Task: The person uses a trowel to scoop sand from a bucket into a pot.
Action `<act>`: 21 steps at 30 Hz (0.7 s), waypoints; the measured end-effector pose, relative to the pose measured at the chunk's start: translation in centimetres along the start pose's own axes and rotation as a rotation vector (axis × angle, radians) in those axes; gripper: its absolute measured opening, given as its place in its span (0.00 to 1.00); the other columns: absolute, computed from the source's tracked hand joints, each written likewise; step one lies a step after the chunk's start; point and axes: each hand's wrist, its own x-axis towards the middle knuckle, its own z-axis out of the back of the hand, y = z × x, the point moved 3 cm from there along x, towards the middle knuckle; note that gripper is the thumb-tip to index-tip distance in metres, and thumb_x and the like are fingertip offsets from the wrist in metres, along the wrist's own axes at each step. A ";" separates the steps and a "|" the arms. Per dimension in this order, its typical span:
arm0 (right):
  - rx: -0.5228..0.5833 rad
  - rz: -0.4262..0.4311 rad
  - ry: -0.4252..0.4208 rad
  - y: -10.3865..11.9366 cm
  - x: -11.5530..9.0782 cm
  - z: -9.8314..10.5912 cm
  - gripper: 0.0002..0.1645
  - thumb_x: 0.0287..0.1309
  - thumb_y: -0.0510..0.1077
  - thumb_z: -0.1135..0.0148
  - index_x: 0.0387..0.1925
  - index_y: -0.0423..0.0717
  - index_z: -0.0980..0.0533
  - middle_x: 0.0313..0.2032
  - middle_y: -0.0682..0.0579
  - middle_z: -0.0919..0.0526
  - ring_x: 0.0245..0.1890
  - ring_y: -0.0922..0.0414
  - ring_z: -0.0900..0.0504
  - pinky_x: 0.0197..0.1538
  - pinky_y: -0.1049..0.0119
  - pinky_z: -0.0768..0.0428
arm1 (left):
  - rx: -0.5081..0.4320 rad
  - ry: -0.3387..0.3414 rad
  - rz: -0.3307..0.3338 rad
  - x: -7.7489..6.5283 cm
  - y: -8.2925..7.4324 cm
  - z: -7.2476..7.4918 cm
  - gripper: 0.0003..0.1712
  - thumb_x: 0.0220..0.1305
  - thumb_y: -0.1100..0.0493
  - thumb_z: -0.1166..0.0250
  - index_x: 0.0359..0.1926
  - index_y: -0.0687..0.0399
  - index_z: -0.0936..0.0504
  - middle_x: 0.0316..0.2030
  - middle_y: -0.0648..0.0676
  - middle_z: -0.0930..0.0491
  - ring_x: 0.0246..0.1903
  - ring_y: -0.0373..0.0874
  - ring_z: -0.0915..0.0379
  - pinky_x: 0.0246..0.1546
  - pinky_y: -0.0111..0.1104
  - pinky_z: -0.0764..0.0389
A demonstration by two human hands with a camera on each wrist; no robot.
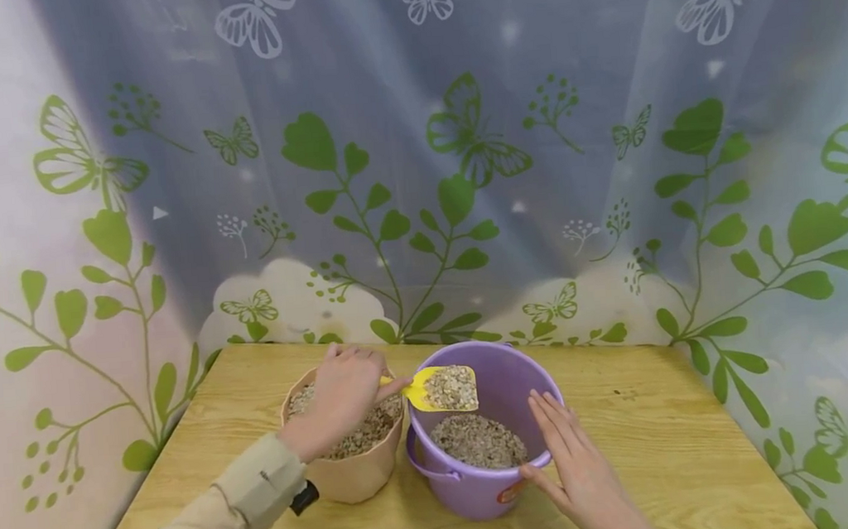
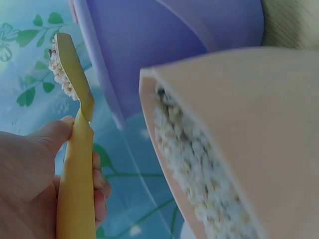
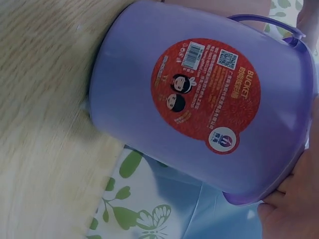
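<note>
My left hand grips the handle of a yellow scoop, thumb along its neck. The scoop's blade carries a heap of pale, gravel-like grains and hangs over the left side of a purple bucket. More grains, greyish brown, cover the bucket's bottom. My right hand rests on the bucket's right rim, its fingers extended over the edge and the thumb near the front rim. Below the left hand stands a peach-coloured pot, holding similar grains; the hand hides part of its opening.
Pot and bucket stand side by side on a wooden table. The bucket's handle hangs down on its left side. A curtain printed with leaves and butterflies surrounds the table at the back and sides. A red label is on the bucket.
</note>
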 end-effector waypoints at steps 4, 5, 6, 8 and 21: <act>-0.010 0.028 0.015 0.0 0.3 0.1 0.46 0.71 0.64 0.47 0.75 0.36 0.41 0.75 0.41 0.39 0.73 0.41 0.38 0.77 0.68 0.63 | 0.004 0.002 0.034 -0.6 1.5 0.6 0.25 0.65 0.36 0.35 0.31 0.54 0.16 0.30 0.50 0.15 0.29 0.46 0.22 0.40 0.41 0.31; -0.013 0.040 0.024 0.0 0.4 0.2 0.46 0.71 0.63 0.46 0.75 0.36 0.41 0.75 0.42 0.39 0.73 0.42 0.38 0.77 0.67 0.62 | 0.006 0.006 0.042 -0.7 1.8 0.8 0.25 0.65 0.36 0.35 0.30 0.54 0.17 0.29 0.50 0.15 0.27 0.46 0.24 0.39 0.40 0.32; -0.011 0.052 0.034 0.0 0.4 0.2 0.45 0.71 0.63 0.46 0.75 0.37 0.40 0.75 0.43 0.39 0.73 0.43 0.38 0.77 0.66 0.62 | 0.012 0.005 0.047 -0.9 2.2 0.9 0.26 0.65 0.36 0.35 0.29 0.54 0.18 0.28 0.50 0.16 0.26 0.45 0.25 0.38 0.40 0.33; -0.016 0.086 0.056 0.0 0.6 0.3 0.44 0.71 0.63 0.46 0.76 0.41 0.40 0.75 0.45 0.38 0.74 0.44 0.38 0.78 0.64 0.59 | 0.027 0.005 0.061 -1.2 2.8 1.0 0.26 0.65 0.36 0.35 0.26 0.54 0.20 0.25 0.49 0.18 0.23 0.43 0.30 0.36 0.38 0.36; -0.007 0.195 0.055 0.2 0.8 -0.1 0.42 0.74 0.64 0.53 0.75 0.40 0.39 0.75 0.47 0.38 0.73 0.46 0.37 0.78 0.58 0.55 | 0.063 -0.003 0.170 -3.2 6.9 2.6 0.25 0.65 0.35 0.35 0.26 0.50 0.18 0.25 0.48 0.19 0.25 0.44 0.26 0.36 0.40 0.32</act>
